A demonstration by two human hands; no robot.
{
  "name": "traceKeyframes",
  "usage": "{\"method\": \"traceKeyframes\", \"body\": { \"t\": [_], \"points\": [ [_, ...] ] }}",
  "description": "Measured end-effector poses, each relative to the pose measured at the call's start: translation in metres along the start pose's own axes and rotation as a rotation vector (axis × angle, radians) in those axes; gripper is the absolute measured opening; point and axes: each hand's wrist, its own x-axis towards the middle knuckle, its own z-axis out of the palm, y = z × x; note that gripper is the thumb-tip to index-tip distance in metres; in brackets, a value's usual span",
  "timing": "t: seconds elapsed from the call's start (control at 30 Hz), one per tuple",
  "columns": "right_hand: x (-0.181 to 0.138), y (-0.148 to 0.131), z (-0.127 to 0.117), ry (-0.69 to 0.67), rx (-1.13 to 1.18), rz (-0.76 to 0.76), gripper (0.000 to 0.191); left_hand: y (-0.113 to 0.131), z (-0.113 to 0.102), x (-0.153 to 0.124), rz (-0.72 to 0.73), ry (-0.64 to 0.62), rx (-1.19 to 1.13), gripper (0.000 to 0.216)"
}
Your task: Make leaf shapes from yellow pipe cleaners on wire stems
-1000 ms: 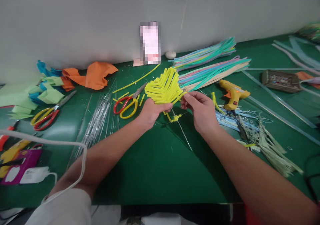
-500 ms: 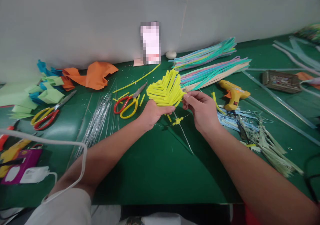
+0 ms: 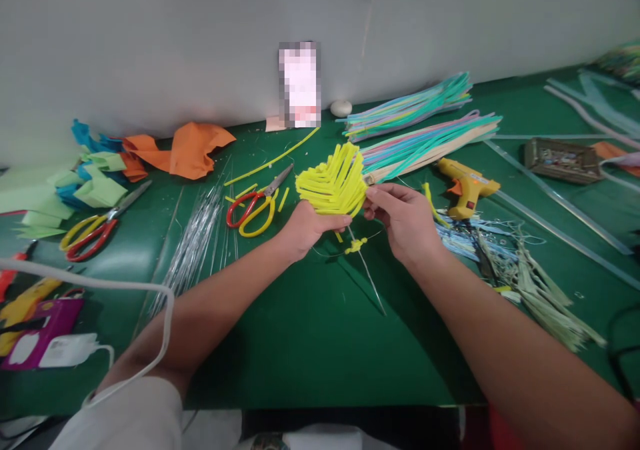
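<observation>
Above the middle of the green table, a yellow leaf made of pipe cleaners (image 3: 333, 182) is held up between both hands. My left hand (image 3: 313, 230) grips it from below, its thumb lying across the lower edge. At the leaf's right edge, my right hand (image 3: 400, 217) pinches with thumb and forefinger. Beneath the leaf a thin wire stem (image 3: 373, 285) slants down, with a small yellow twisted piece (image 3: 356, 245) on or beside it. Red-and-yellow scissors (image 3: 260, 207) lie left of the leaf, among short yellow pipe cleaner pieces.
Bundles of coloured pipe cleaners (image 3: 435, 143) lie behind the leaf. A yellow glue gun (image 3: 467, 187) rests to the right. Silver wires (image 3: 193, 237) and a second pair of scissors (image 3: 97, 230) are leftward. A white cable (image 3: 125, 285) crosses my left arm. A phone (image 3: 300, 85) leans on the wall.
The leaf has tilted slightly and its top sits a little lower. Both hands keep their hold, nearly unmoved. The rest shifts only slightly with the camera.
</observation>
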Motion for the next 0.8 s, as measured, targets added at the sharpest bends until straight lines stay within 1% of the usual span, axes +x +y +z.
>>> {"method": "traceKeyframes", "body": {
  "t": [0.17,0.33,0.4,0.5,0.57,0.63,0.8],
  "points": [
    [0.0000,0.0019,0.0007,0.043,0.023,0.008,0.019,0.0036,0.0023,-0.0010,-0.050,-0.013,0.000,0.036],
    [0.0021,0.0017,-0.0005,0.090,0.024,-0.029,0.023,0.0043,0.0018,-0.0002,-0.149,0.000,0.010,0.036],
    [0.0029,0.0018,-0.0011,0.103,0.021,-0.057,0.025,0.0032,0.0010,0.0004,-0.154,-0.001,0.023,0.035],
    [0.0028,0.0028,-0.0007,0.100,0.014,-0.075,0.023,0.0017,-0.0001,0.0010,-0.116,0.004,0.036,0.033],
    [0.0015,0.0038,0.0002,0.070,0.007,-0.052,0.021,0.0016,-0.0008,0.0014,-0.076,0.028,0.048,0.030],
    [-0.0006,0.0050,0.0012,0.014,-0.017,0.006,0.022,0.0022,-0.0020,0.0022,-0.034,0.057,0.052,0.029],
    [-0.0048,0.0078,0.0020,-0.186,-0.128,0.187,0.027,0.0049,-0.0055,0.0042,0.008,0.084,0.040,0.028]
  ]
}}
